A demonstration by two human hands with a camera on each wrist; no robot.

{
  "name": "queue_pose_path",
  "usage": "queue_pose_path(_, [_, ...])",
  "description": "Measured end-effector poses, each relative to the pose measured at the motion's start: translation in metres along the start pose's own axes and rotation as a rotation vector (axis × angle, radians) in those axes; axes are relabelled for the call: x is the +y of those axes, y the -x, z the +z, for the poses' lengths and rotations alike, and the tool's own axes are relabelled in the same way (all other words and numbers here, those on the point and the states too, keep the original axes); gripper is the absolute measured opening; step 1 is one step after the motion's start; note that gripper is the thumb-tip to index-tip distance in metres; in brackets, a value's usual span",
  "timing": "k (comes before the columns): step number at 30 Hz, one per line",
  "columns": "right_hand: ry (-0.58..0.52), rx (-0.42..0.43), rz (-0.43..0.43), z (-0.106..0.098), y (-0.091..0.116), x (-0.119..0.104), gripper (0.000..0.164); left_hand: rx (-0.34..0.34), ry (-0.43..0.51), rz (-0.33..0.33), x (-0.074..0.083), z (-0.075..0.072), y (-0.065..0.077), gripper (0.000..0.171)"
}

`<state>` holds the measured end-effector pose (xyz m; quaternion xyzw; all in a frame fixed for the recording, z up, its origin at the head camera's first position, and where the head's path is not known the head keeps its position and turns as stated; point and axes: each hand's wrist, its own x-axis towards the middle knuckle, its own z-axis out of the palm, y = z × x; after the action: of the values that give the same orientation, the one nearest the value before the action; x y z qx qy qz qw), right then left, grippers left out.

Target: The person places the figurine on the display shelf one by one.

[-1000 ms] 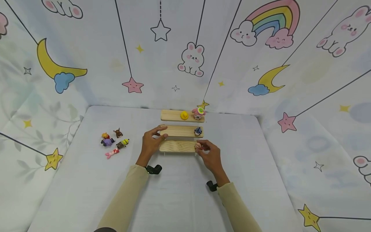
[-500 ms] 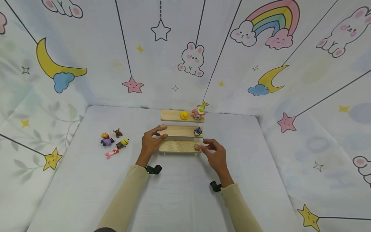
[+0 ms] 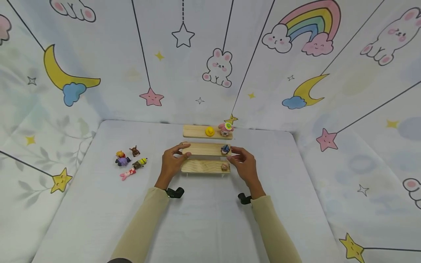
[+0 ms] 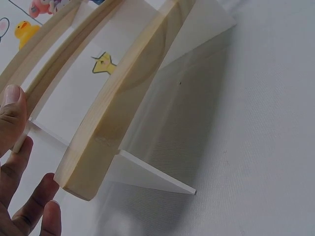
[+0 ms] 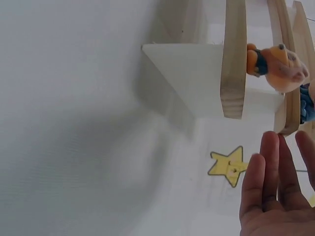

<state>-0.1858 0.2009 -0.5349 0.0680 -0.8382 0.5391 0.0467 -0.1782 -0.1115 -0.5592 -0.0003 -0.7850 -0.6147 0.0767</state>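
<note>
A three-tier display stand with wooden shelves on clear side panels stands at the centre in the head view. My left hand [image 3: 171, 160] holds the left end of its middle shelf [image 3: 204, 149], thumb at the front edge. My right hand [image 3: 244, 163] is at that shelf's right end, fingers fairly straight and fingertips at the wood, near a small blue figurine [image 3: 225, 149]. On the lowest shelf [image 3: 200, 166], an orange-tan figurine [image 5: 275, 65] sits at the right end, apart from the hand. A yellow duck [image 3: 209, 131] and a pink figurine [image 3: 226, 129] are on the top shelf [image 3: 194, 131].
Several small figurines lie on the white table [image 3: 204, 226] to the left, among them a brown one [image 3: 134, 151], a purple one [image 3: 122, 161], a pink-and-red one [image 3: 127, 174] and a yellow-topped one [image 3: 140, 163]. A printed backdrop [image 3: 125, 65] rises behind the table.
My right hand has let go of the orange-tan figurine on the lowest shelf, drawn right, then moved up to the middle shelf's right end. My left hand has stayed in place.
</note>
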Motion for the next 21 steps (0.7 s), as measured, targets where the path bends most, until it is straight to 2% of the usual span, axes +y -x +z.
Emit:
queue_pose_path(9, [0.032,-0.053,0.039,-0.003,-0.008,0.0,0.041,-0.011,-0.018,-0.014,0.003,0.001,0.001,0.042])
queue_pose_path(21, [0.024,-0.078,0.105,-0.005,-0.013,-0.006,0.039,-0.016,-0.02,-0.02,0.005,-0.001,0.0,0.037])
